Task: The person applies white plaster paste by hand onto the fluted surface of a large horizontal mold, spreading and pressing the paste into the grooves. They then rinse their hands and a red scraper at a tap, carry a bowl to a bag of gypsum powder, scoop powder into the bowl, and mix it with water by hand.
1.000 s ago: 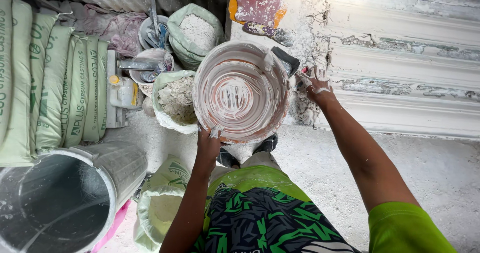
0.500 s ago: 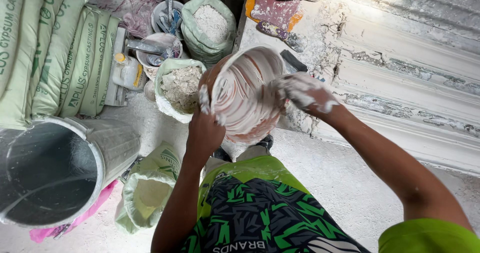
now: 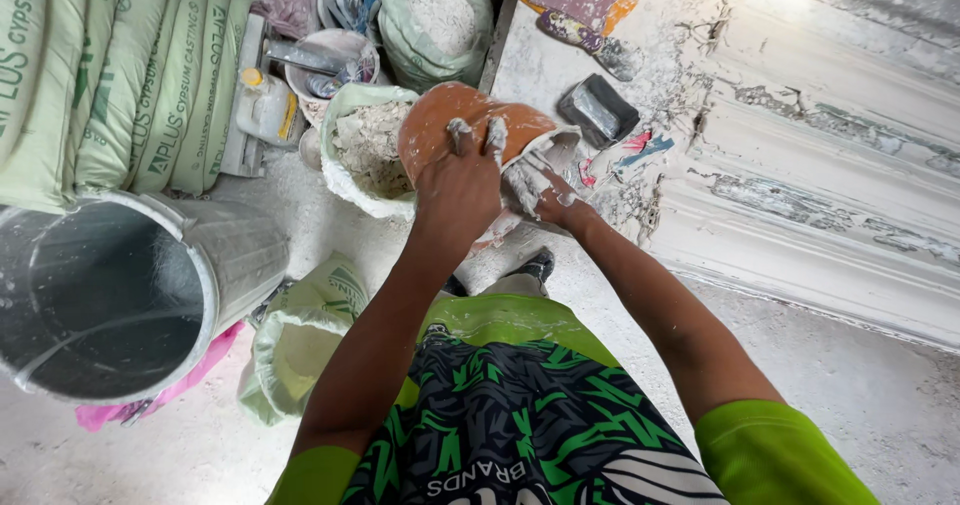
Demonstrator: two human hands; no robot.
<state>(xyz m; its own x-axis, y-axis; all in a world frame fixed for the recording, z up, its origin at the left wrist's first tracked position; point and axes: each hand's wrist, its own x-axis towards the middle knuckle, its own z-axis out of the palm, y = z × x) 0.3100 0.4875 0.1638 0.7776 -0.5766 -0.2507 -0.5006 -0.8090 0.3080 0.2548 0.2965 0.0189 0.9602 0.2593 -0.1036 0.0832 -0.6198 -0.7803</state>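
Note:
I hold an orange rubber mixing bowl (image 3: pixel 440 117) tipped on its side, its plaster-coated rim (image 3: pixel 556 143) turned to the right. My left hand (image 3: pixel 458 187) lies flat on the bowl's orange back with plaster on the fingertips. My right hand (image 3: pixel 540 191), white with wet plaster, reaches into the bowl's mouth from below. Just left of the bowl stands an open bag of lumpy grey-white plaster (image 3: pixel 368 147).
A metal bucket (image 3: pixel 110 295) stands at the left, with stacked green plaster sacks (image 3: pixel 120 75) behind it. A second open bag of powder (image 3: pixel 432 13) and a bowl of tools (image 3: pixel 335 60) sit farther back. A white moulded cornice (image 3: pixel 810 165) and a dark scraper (image 3: pixel 598 109) lie at the right.
The bowl has been turned from facing me to lying on its side with its orange back up. My left hand moved onto its back, and my right hand went into its mouth.

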